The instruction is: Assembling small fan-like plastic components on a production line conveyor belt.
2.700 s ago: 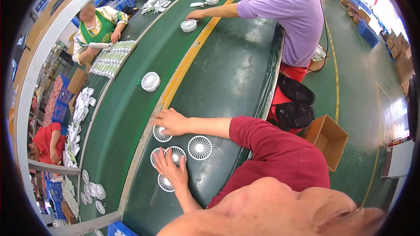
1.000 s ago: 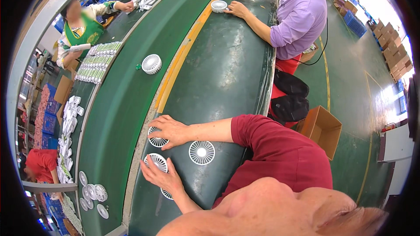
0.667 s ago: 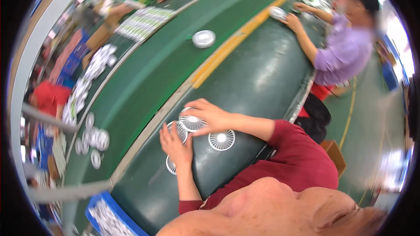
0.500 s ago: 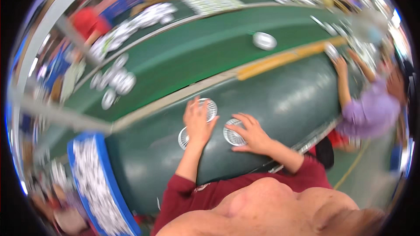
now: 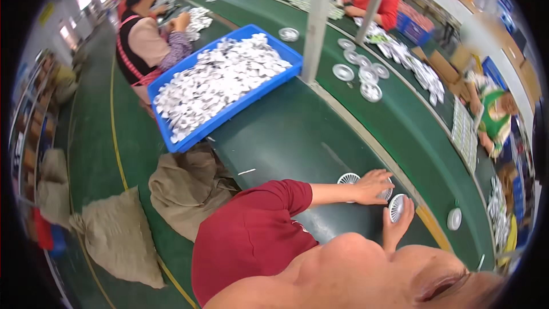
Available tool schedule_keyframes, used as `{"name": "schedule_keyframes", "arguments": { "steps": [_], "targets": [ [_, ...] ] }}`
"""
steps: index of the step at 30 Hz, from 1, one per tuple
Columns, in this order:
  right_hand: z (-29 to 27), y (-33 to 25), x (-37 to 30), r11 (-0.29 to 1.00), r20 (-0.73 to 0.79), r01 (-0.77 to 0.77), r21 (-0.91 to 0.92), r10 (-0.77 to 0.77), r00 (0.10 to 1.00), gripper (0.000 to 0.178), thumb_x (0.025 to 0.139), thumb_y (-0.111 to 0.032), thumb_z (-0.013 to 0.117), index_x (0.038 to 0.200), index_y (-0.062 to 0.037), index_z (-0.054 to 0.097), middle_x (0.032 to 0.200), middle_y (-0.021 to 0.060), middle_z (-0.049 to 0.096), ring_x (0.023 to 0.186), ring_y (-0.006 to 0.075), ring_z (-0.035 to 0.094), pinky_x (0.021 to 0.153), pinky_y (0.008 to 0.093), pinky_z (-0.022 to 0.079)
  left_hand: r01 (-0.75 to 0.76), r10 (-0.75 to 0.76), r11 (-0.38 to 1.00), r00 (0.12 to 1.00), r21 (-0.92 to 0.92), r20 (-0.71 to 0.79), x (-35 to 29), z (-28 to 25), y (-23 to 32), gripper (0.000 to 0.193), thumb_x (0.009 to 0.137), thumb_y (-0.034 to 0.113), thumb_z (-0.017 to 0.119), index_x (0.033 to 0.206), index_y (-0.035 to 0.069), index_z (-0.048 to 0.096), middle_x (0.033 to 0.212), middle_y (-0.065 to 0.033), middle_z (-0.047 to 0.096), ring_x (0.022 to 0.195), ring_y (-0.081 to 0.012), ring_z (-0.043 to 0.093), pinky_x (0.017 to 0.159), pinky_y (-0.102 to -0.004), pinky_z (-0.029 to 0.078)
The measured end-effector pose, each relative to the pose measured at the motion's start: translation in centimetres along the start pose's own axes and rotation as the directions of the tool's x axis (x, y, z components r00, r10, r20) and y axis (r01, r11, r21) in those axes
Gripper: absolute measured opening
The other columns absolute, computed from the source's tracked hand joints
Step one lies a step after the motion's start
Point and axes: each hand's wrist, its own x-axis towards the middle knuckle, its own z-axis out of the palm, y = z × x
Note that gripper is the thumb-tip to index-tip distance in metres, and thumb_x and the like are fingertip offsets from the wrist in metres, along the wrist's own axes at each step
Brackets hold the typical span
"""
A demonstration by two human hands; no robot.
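Closer together now — the right hand (image 5: 402, 223) with its white fan grille (image 5: 396, 208) sits beside the left hand (image 5: 370, 186), and the view has swung toward the blue bin (image 5: 237, 113).
Right fingers curl round that grille's rim; left fingers spread over a second grille (image 5: 385, 193) — whether they grip it, I cannot tell. A third grille (image 5: 346, 179) lies partly hidden by the left wrist on the dark green worktable (image 5: 286, 137).
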Motion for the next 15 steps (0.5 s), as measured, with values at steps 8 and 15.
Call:
{"name": "schedule_keyframes", "arguments": {
  "steps": [8, 15],
  "targets": [
    [6.6, -0.3, 4.3, 0.995, 0.117, 0.065, -0.082, -0.055, 0.992, 0.071, 0.074, -0.026, 0.079, 0.137, -0.0096, 0.05, 0.141, 0.0235, 0.046, 0.126, 0.0432, 0.047, 0.105, 0.0506, 0.038, 0.159, -0.162, 0.986, 0.985, -0.059, -0.064, -1.4, -5.9, -2.1, 0.059, 0.081, 0.017, 0.067, 0.135, 0.003, 0.049, 0.143, -0.0238, 0.043, 0.134, -0.0399, 0.04, 0.112, -0.0455, 0.034],
    [6.5, -1.9, 4.1, 0.996, 0.111, 0.085, -0.041, -0.079, 0.991, 0.072, 0.069, -0.025, 0.081, 0.134, -0.0133, 0.054, 0.14, 0.019, 0.049, 0.126, 0.0392, 0.048, 0.105, 0.0474, 0.038, 0.179, -0.191, 0.981, 0.945, -0.068, -0.267, -0.2, -10.9, -6.1, 0.037, 0.08, 0.014, 0.067, 0.114, 0.002, 0.061, 0.115, -0.0217, 0.061, 0.109, -0.0394, 0.057, 0.097, -0.0446, 0.046]
  ]
}}
